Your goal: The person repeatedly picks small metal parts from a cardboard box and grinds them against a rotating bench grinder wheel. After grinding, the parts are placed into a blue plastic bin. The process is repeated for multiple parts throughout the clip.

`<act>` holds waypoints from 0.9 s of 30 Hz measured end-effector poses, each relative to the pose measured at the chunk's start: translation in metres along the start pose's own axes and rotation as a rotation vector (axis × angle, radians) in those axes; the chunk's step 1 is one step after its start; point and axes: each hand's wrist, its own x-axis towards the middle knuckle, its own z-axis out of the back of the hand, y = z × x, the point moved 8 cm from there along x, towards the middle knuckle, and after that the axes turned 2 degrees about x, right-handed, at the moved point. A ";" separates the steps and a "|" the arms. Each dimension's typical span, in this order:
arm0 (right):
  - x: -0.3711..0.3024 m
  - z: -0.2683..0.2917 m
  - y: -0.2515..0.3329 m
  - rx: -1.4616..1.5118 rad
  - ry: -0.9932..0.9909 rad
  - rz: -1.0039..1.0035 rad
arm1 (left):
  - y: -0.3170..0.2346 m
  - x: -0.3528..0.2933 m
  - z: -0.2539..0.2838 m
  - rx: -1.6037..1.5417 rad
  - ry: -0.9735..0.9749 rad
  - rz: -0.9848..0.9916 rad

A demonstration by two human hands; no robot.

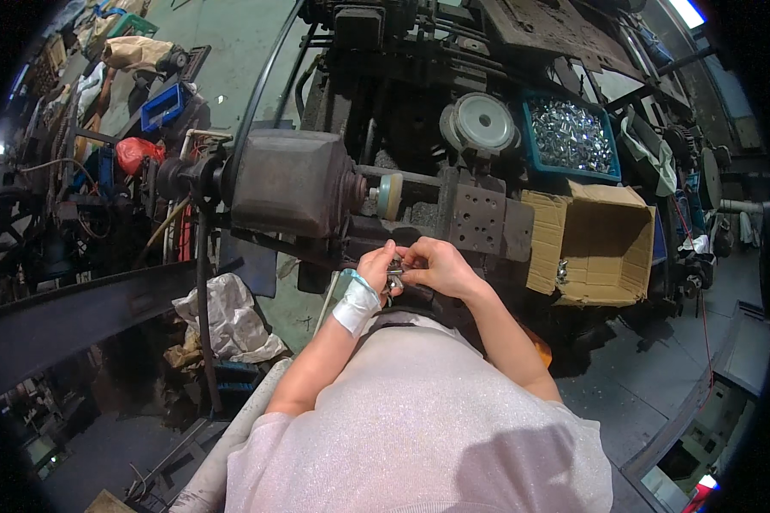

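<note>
Close in front of my body, my left hand (pixel 375 268) is closed around small shiny metal pieces (pixel 394 273); a white wrap covers that wrist. My right hand (pixel 442 266) meets it from the right, thumb and fingers pinched on one of the pieces. Their exact shape is too small to make out. Just beyond the hands, a pale-rimmed wheel (pixel 390 197) sits on the spindle of a dark machine with a boxy housing (pixel 287 184). A metal block with holes (pixel 486 214) is to the right of the wheel.
An open cardboard box (pixel 607 256) stands to the right, a few shiny pieces by its left flap. Behind it, a teal crate (pixel 573 176) is heaped with shiny metal parts. A round grey disc (pixel 485 121) is at the back. White sacking (pixel 227 316) lies at the left.
</note>
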 end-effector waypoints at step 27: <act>-0.012 0.007 -0.021 0.537 -0.432 0.044 | -0.025 -0.010 0.002 0.416 -0.161 -0.402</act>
